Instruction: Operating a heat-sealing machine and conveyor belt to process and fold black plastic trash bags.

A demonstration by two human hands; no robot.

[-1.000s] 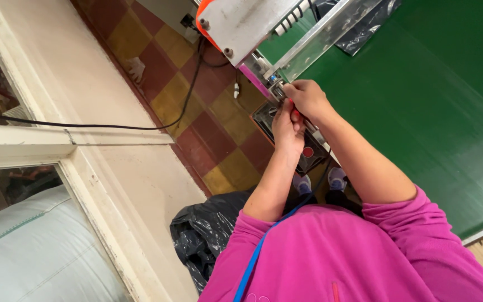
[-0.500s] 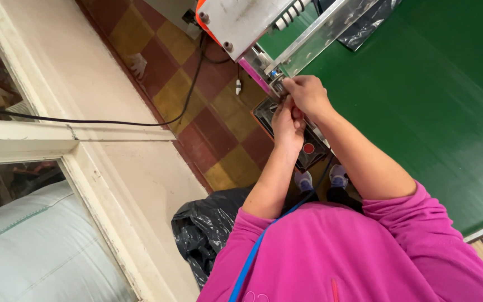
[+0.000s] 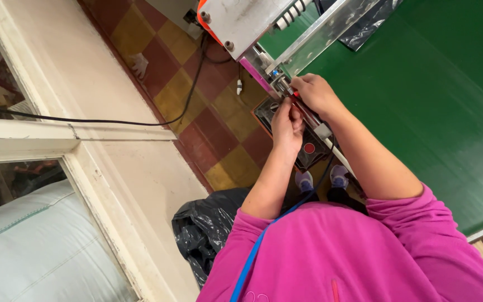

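Both my arms, in pink sleeves, reach to the edge of a machine. My right hand (image 3: pixel 315 94) grips a small red-handled tool (image 3: pixel 294 94) whose tip sits at a fitting on the machine's metal bar (image 3: pixel 314 120). Just below it, my left hand (image 3: pixel 286 124) curls its fingers against the same bar, touching the right hand's fingers. What lies under the fingertips is hidden. A grey metal housing with an orange edge (image 3: pixel 241 22) stands above the hands.
A green flat surface (image 3: pixel 431 100) fills the right side. Under the hands sits a black box with a red button (image 3: pixel 308 148), beside my shoes (image 3: pixel 304 180). A black cable (image 3: pixel 141 120) crosses the checkered floor (image 3: pixel 197 95). A black plastic bag (image 3: pixel 208 232) lies by the cream wall.
Both hands stay at the same spot on the metal bar, with only small finger movement. The view has shifted slightly.
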